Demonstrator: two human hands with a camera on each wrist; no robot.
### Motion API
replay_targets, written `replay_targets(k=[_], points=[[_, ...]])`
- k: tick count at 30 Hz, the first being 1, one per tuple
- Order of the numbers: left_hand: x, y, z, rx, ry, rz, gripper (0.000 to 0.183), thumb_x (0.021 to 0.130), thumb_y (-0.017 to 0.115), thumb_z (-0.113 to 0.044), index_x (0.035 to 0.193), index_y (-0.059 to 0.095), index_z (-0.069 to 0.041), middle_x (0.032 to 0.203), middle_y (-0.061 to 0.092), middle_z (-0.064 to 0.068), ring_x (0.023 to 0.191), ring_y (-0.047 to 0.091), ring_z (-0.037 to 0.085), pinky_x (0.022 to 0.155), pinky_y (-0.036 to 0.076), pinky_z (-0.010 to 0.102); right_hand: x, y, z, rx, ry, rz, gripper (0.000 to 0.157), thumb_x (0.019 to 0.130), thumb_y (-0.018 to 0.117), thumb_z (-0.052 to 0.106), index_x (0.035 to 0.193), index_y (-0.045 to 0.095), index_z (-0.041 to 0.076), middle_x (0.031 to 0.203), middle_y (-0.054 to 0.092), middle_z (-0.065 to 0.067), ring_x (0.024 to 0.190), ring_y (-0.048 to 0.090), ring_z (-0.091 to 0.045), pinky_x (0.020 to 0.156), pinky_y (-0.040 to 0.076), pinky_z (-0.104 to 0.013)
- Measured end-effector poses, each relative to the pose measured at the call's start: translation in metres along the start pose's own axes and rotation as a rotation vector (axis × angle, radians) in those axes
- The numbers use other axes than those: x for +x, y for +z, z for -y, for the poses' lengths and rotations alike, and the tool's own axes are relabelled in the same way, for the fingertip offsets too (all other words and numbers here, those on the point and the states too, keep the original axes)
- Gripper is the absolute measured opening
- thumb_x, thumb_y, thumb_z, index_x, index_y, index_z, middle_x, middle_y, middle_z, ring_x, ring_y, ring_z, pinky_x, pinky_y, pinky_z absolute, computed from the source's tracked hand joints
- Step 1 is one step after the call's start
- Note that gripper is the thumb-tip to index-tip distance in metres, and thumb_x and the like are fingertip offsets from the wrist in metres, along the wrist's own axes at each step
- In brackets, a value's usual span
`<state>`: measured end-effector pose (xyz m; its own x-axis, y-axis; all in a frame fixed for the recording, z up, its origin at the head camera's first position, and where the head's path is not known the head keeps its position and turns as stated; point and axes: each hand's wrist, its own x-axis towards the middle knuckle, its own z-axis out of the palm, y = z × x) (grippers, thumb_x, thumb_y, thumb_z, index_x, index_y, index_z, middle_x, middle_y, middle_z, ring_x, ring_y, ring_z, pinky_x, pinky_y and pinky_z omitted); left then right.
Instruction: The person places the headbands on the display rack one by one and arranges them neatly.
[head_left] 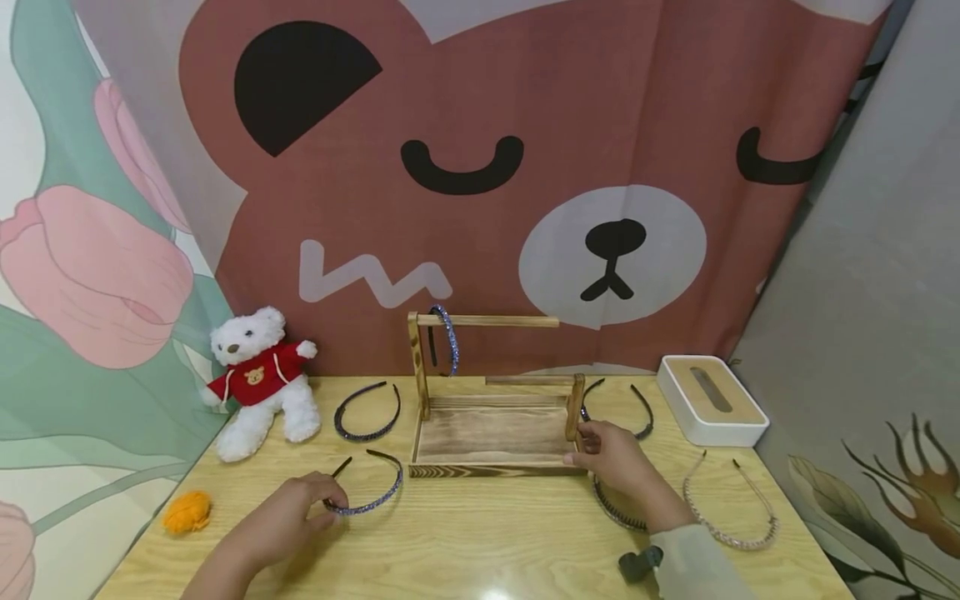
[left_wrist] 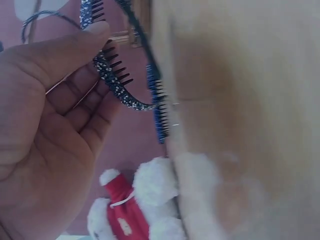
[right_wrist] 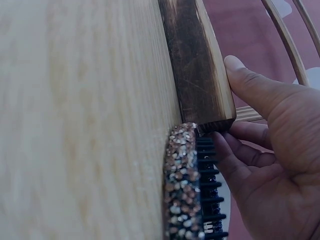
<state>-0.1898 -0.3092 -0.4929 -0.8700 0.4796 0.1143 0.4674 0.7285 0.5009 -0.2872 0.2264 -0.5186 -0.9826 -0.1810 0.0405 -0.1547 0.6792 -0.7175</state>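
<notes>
My left hand [head_left: 288, 512] pinches a blue glittery headband [head_left: 375, 506] at its left side, thumb against fingers. In the left wrist view, its comb-like teeth show beside the thumb. My right hand [head_left: 622, 458] holds the front right corner of a wooden stand [head_left: 491, 433], thumb on the front rim and fingers round the side, as the right wrist view shows. Another blue glittery headband [head_left: 452, 342] hangs at the left end of the stand's upper bar [head_left: 510, 321]. A toothed headband with copper-coloured stones [right_wrist: 181, 185] lies right by the held corner, partly covered by my right hand in the head view.
A dark headband [head_left: 367, 436] lies left of the stand, another [head_left: 645, 417] behind my right hand. Farther right lies a pale beaded headband [head_left: 738, 543]. A white box with a wooden lid [head_left: 712, 408], a teddy bear [head_left: 258, 383] and an orange bundle [head_left: 187, 512] stand around the table.
</notes>
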Motion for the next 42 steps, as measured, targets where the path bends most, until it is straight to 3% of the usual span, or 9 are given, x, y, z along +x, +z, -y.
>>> replay_targets(k=[6, 12, 17, 21, 25, 29, 33, 39, 42], points=[[0.006, -0.021, -0.012, -0.026, -0.067, -0.120, 0.009, 0.101, 0.080, -0.017, 0.106, 0.078, -0.023, 0.101, 0.072, -0.019, 0.093, 0.063, -0.003, 0.085, 0.063, 0.033, -0.001, -0.001, -0.001, 0.019, -0.015, 0.001, 0.066, 0.094, 0.089, 0.027, 0.146, 0.065, -0.004, 0.131, 0.071, -0.021, 0.118, 0.075, -0.036, 0.090, 0.068, -0.041], [0.012, -0.036, -0.028, -0.099, -0.181, -0.226, 0.004, 0.104, 0.077, -0.019, 0.106, 0.079, -0.016, 0.099, 0.077, -0.011, 0.090, 0.067, 0.000, 0.086, 0.062, 0.030, 0.000, -0.001, -0.002, 0.030, -0.028, 0.015, 0.071, 0.093, 0.090, 0.030, 0.149, 0.063, -0.005, 0.128, 0.071, -0.020, 0.117, 0.075, -0.036, 0.087, 0.068, -0.039], [0.023, -0.046, -0.042, -0.370, -0.289, -0.293, 0.021, 0.108, 0.072, -0.020, 0.120, 0.076, -0.005, 0.102, 0.078, -0.001, 0.090, 0.070, 0.009, 0.084, 0.061, 0.024, 0.000, -0.002, -0.002, 0.015, -0.021, 0.015, 0.070, 0.093, 0.090, 0.031, 0.148, 0.064, -0.004, 0.127, 0.071, -0.019, 0.117, 0.075, -0.036, 0.088, 0.068, -0.039], [0.035, -0.041, -0.050, -0.737, -0.320, -0.367, 0.021, 0.112, 0.065, -0.019, 0.121, 0.075, -0.004, 0.098, 0.074, -0.003, 0.091, 0.067, 0.009, 0.084, 0.060, 0.021, 0.000, -0.003, -0.002, 0.018, -0.021, 0.015, 0.071, 0.092, 0.090, 0.031, 0.147, 0.064, -0.005, 0.126, 0.071, -0.018, 0.118, 0.075, -0.036, 0.088, 0.068, -0.039], [0.040, -0.031, -0.056, -1.145, -0.185, -0.418, 0.023, 0.115, 0.055, -0.008, 0.113, 0.077, -0.012, 0.100, 0.074, -0.003, 0.094, 0.068, 0.008, 0.084, 0.061, 0.020, -0.001, -0.002, -0.001, 0.031, -0.021, 0.018, 0.072, 0.092, 0.091, 0.031, 0.148, 0.064, -0.006, 0.126, 0.071, -0.018, 0.118, 0.075, -0.036, 0.088, 0.068, -0.039], [0.040, -0.026, -0.060, -1.375, -0.025, -0.390, 0.036, 0.115, 0.045, 0.001, 0.119, 0.078, -0.012, 0.109, 0.075, 0.000, 0.101, 0.069, 0.008, 0.089, 0.061, 0.019, -0.001, 0.001, 0.000, 0.033, -0.019, 0.022, 0.073, 0.092, 0.090, 0.031, 0.148, 0.063, -0.006, 0.129, 0.071, -0.021, 0.118, 0.075, -0.037, 0.088, 0.068, -0.040], [0.045, -0.033, -0.073, -1.515, 0.122, -0.413, 0.044, 0.114, 0.037, 0.007, 0.126, 0.076, -0.008, 0.113, 0.074, 0.002, 0.103, 0.068, 0.011, 0.092, 0.061, 0.020, 0.001, 0.002, -0.002, 0.030, -0.010, 0.018, 0.072, 0.093, 0.090, 0.032, 0.148, 0.064, -0.005, 0.130, 0.071, -0.021, 0.119, 0.075, -0.037, 0.088, 0.068, -0.038], [0.066, -0.058, -0.112, -1.609, 0.284, -0.605, 0.037, 0.113, 0.043, 0.008, 0.125, 0.075, -0.005, 0.112, 0.073, 0.006, 0.104, 0.067, 0.015, 0.091, 0.059, 0.022, 0.003, 0.000, -0.003, 0.015, -0.023, 0.018, 0.072, 0.093, 0.090, 0.034, 0.147, 0.064, -0.006, 0.130, 0.070, -0.022, 0.119, 0.074, -0.038, 0.089, 0.068, -0.039], [0.081, -0.073, -0.130, -1.649, 0.329, -0.686, 0.029, 0.112, 0.050, 0.007, 0.123, 0.074, -0.003, 0.112, 0.073, 0.008, 0.104, 0.066, 0.016, 0.090, 0.059, 0.023, 0.003, 0.000, -0.003, 0.017, -0.016, 0.019, 0.073, 0.093, 0.090, 0.034, 0.148, 0.063, -0.006, 0.131, 0.071, -0.022, 0.120, 0.074, -0.038, 0.089, 0.068, -0.038]])
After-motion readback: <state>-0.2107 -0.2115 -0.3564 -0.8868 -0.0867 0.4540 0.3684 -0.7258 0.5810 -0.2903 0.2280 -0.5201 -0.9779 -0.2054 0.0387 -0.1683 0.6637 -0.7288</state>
